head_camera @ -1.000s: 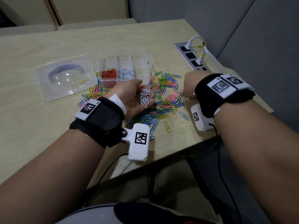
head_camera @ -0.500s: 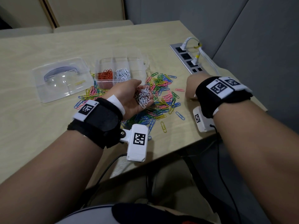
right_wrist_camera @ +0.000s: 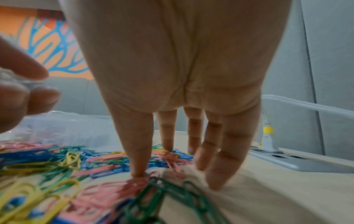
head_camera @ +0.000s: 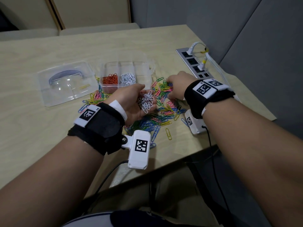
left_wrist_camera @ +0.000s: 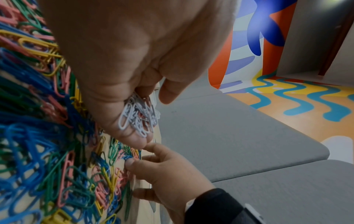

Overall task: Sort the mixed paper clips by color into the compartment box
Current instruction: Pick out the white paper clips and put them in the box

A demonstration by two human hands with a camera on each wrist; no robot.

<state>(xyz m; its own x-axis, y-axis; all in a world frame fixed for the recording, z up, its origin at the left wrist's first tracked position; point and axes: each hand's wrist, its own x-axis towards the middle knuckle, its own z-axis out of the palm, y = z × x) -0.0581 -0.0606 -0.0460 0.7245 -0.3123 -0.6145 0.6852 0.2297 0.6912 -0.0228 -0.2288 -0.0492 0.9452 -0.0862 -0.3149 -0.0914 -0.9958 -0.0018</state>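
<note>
A mixed pile of coloured paper clips [head_camera: 164,112] lies on the wooden table in front of a clear compartment box [head_camera: 148,63]. One compartment holds orange clips [head_camera: 110,78], the one beside it white clips [head_camera: 127,78]. My left hand [head_camera: 141,97] is cupped palm-up over the pile and holds a bunch of white clips [head_camera: 146,102], seen close in the left wrist view as white clips [left_wrist_camera: 138,118]. My right hand [head_camera: 172,86] lies palm-down on the pile's far right part. Its straight, spread fingertips [right_wrist_camera: 138,172] touch pink and green clips [right_wrist_camera: 153,189].
The box's clear lid [head_camera: 67,82] lies to the left with one yellow clip [head_camera: 84,86] on it. A power strip [head_camera: 193,63] with plugged white cables runs along the table's right side. The table's near edge [head_camera: 180,159] is close behind the pile.
My right hand has moved from the table's right side leftward and forward onto the clip pile. My left hand still holds the white clips in about the same place.
</note>
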